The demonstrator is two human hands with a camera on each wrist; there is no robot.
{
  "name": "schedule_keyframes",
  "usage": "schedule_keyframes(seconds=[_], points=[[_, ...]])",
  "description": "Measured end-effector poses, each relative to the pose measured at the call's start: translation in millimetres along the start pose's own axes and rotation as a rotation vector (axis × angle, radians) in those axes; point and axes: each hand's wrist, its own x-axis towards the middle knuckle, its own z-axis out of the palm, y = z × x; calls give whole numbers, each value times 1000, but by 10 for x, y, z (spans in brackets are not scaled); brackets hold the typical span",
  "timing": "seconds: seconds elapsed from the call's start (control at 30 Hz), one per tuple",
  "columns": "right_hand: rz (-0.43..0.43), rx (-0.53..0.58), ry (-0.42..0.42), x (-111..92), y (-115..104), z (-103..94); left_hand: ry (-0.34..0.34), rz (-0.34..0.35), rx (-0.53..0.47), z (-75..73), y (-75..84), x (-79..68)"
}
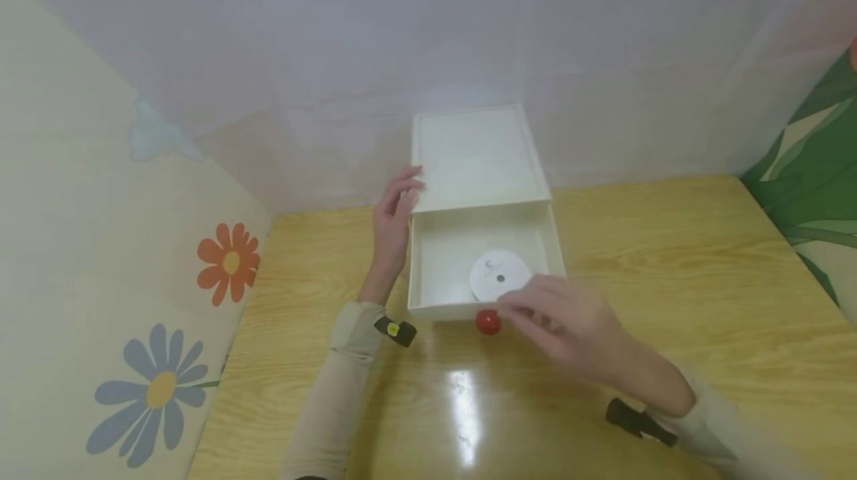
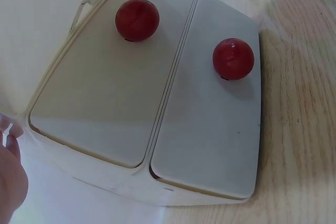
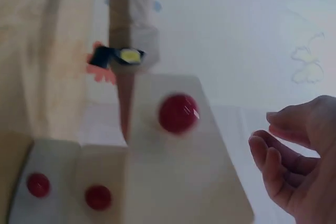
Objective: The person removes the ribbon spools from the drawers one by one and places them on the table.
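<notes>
A small white drawer cabinet (image 1: 478,160) stands on the table, its top drawer (image 1: 435,264) pulled out. In that drawer is a flat white disc (image 1: 489,268) with a small centre hole and faint print. My left hand (image 1: 393,227) rests against the cabinet's left side, fingertips at the top edge. Just right of the drawer's round red knob (image 1: 488,321) is my right hand (image 1: 576,327), loosely curled and slightly blurred. In the right wrist view, the right hand (image 3: 294,163) holds nothing, with thumb and fingers apart, beside the drawer front (image 3: 181,177).
Two lower drawers with red knobs (image 2: 137,19) appear closed in the left wrist view. The wooden table (image 1: 669,279) meets a pale wall covering (image 1: 335,56) behind the cabinet. Flower pictures (image 1: 161,391) decorate the left wall.
</notes>
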Motion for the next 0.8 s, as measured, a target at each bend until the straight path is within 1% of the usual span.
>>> schedule_keyframes(seconds=[0.07, 0.13, 0.2, 0.3, 0.43, 0.53, 0.63, 0.73, 0.8], points=[[12, 13, 8, 93, 73, -108, -3, 3, 0, 2, 5, 2], [49, 5, -31, 169, 159, -204, -6, 4, -1, 3, 8, 1], [105, -13, -109, 230, 251, -277, -9, 6, -3, 3, 11, -1], [203, -18, -262, 285, 383, -346, -9, 0, -2, 4, 15, -1], [326, -4, -447, 315, 527, -351, -2, -21, 2, -1, 18, 1], [395, 11, -560, 317, 606, -321, 4, -35, 8, -2, 25, 2], [427, 19, -652, 323, 653, -293, 5, -35, 8, 0, 36, -4], [431, 12, -738, 340, 666, -273, 1, -20, 2, 0, 33, -7], [417, 6, -793, 355, 667, -260, -2, -8, -3, -7, 23, -11]])
